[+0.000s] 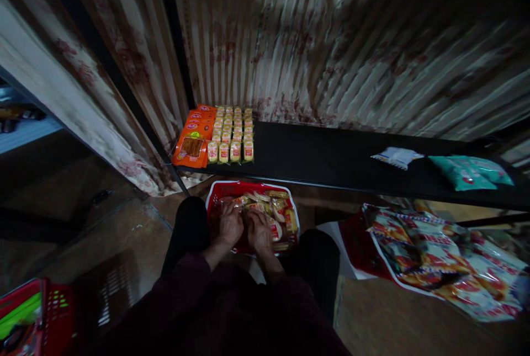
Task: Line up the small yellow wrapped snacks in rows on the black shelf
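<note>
My left hand (231, 224) and my right hand (257, 229) are side by side inside a red basket (212, 201) with a white rim, between my knees. The basket holds many small wrapped snack cakes (275, 229) in clear, yellow and red packaging. The fingers of both hands bend down among these packets. Their tips are partly hidden, and I cannot make out what lies in them. Just above the basket, similar wrapped cakes (236, 152) stand in tidy rows on a black shelf (306, 152). Orange snack packs (192, 143) lie in an overlapping row to their left.
Farther right on the shelf lie a white packet (397, 157) and teal packets (464, 171). A second basket (385, 256), heaped with large bread bags (439, 251), sits below right. Another red basket (58, 312) is at lower left. Shelf posts (174, 25) and a patterned curtain (290, 58) stand behind.
</note>
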A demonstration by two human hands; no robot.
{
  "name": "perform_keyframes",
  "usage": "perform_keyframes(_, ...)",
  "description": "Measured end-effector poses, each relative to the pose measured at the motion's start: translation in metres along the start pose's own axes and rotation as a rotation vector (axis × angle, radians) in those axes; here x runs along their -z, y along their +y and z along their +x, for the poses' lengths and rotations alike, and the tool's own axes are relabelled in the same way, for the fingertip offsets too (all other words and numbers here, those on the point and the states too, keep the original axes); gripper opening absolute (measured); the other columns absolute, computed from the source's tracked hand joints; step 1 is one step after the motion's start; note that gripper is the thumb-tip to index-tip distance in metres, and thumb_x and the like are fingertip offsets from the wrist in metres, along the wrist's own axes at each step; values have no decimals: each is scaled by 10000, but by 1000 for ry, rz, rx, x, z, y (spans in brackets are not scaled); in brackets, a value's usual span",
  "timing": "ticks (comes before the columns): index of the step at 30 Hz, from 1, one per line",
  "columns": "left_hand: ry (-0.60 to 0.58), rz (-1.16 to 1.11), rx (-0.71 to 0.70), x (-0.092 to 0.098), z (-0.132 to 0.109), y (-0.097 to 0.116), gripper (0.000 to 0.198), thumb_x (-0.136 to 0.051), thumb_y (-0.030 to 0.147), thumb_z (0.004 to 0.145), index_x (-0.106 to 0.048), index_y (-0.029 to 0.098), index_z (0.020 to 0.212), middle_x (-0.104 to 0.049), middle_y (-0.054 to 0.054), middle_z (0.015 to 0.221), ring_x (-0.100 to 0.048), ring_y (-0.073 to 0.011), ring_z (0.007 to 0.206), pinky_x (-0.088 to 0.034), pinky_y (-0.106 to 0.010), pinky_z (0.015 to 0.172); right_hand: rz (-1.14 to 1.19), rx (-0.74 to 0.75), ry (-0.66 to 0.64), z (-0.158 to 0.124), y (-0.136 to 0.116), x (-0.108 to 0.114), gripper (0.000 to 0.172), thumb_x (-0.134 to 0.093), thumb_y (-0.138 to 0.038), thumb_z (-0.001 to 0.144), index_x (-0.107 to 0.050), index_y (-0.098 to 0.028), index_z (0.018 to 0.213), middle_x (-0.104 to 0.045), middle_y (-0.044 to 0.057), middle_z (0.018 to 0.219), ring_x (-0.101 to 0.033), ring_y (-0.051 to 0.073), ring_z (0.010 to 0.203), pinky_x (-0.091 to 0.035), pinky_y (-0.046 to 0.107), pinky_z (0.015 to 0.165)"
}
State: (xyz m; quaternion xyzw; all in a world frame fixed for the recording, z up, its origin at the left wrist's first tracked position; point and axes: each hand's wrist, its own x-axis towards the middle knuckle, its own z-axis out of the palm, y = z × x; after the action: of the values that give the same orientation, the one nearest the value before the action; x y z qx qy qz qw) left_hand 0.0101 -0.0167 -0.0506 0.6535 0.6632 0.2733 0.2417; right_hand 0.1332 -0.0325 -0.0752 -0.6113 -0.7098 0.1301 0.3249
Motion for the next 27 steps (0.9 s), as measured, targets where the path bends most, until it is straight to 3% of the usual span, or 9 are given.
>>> perform_keyframes(3, 25, 78, 2, 5, 16, -13, 459, -434, 81, 773, -587, 136, 1201, -567, -105, 1294, -403, -223, 1302, -257, -409, 1145, -20, -11, -48, 8, -4, -4, 360, -405, -123, 835, -655, -158, 1092, -618, 130, 1164, -516, 246, 1135, -430, 416, 993)
perform_keyframes(8, -170, 248, 70, 2, 45, -25, 458, -412, 164, 825, -563, 112, 1254, -558, -130, 1326, -355, -262, 1346, -232, -418, 1129, -37, -47, -128, 16, -5, -9, 391, -434, -125, 806, -645, -117, 1135, -632, 157, 1154, -540, 266, 1113, -456, 403, 977)
perform_keyframes(13, -311, 391, 37, -17, 67, -22, 442, -388, 216, 862, -557, 172, 1268, -627, -143, 1231, -446, -290, 1275, -102, -516, 1125, 14, -18, -63, 7, -1, -11, 393, -432, -116, 807, -656, -177, 1124, -661, 119, 1110, -596, 227, 1039, -492, 366, 937)
perform_keyframes(17, -347, 450, 78, -21, 75, -11, 437, -397, 172, 834, -594, 159, 1224, -610, -174, 1236, -493, -304, 1218, -187, -510, 1088, 38, -16, -16, -3, 7, -13, 417, -473, -85, 767, -659, -214, 1118, -665, 104, 1111, -608, 220, 1040, -513, 354, 907)
perform_keyframes(21, -391, 498, 63, -11, 75, -2, 376, -473, 218, 809, -658, 114, 1119, -619, -200, 1181, -516, -317, 1177, -288, -446, 1041, 85, -32, -20, -6, 11, -13, 418, -484, -75, 749, -665, -193, 1107, -661, 114, 1126, -609, 223, 1051, -520, 354, 906)
perform_keyframes(27, -339, 379, 76, 0, 76, -2, 351, -538, 301, 820, -634, 137, 1115, -629, -143, 1172, -553, -247, 1118, -397, -311, 952, 140, -61, 3, -3, 2, -6, 349, -425, -122, 819, -675, -169, 1058, -666, 139, 1081, -624, 225, 1019, -516, 364, 905)
